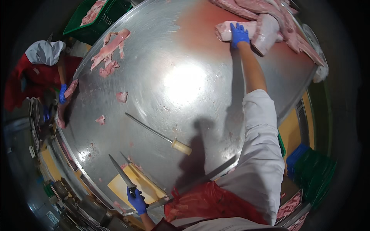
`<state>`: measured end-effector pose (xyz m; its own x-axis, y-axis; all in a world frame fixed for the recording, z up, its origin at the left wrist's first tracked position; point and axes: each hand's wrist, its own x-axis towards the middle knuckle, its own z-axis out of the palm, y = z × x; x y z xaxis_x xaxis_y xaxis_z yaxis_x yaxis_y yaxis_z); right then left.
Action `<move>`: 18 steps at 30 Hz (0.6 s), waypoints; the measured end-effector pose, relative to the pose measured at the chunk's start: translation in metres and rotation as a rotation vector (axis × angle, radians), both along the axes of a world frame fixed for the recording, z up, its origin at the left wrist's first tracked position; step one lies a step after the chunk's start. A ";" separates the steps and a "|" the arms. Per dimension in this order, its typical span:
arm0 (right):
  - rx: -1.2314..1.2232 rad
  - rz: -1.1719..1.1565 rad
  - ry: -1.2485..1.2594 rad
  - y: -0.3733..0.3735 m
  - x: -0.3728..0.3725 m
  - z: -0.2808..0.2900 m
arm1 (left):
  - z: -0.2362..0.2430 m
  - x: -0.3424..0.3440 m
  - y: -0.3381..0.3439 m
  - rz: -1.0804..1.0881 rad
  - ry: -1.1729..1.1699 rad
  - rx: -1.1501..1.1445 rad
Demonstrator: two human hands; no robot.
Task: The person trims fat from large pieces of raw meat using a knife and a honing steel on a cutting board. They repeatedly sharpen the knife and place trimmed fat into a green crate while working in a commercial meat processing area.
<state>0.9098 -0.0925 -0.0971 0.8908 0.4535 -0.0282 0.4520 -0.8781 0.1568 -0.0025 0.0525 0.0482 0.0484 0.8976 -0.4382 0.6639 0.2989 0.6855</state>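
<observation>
My left hand (137, 201), in a blue glove, is closed around the dark handle of a long knife (122, 171). The blade points up and left above a yellow cutting board (129, 182) at the table's near edge. Far across the table, my right hand (239, 35), also gloved in blue, lies on a long pale-pink piece of meat (224, 31) with its fingers spread over the top. More long pieces of meat (266, 32) are heaped just beyond and to the right of it. A sharpening steel (156, 133) with a cream handle lies mid-table.
Meat trimmings (111, 48) and small scraps (121, 97) lie on the left of the steel table (154, 50). A co-worker (38, 73) in a red apron handles meat at the left edge. A green crate (104, 19) holds meat at the far left; green crates (314, 173) stand right.
</observation>
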 end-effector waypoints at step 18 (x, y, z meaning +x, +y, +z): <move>0.100 0.650 0.085 -0.082 -0.061 0.019 | -0.006 0.012 -0.016 0.010 -0.106 0.075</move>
<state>0.8490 -0.1742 -0.0779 0.4316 0.9019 -0.0164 0.9019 -0.4310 0.0292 0.0097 0.0361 0.0423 0.0823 0.9285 -0.3622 0.5836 0.2497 0.7727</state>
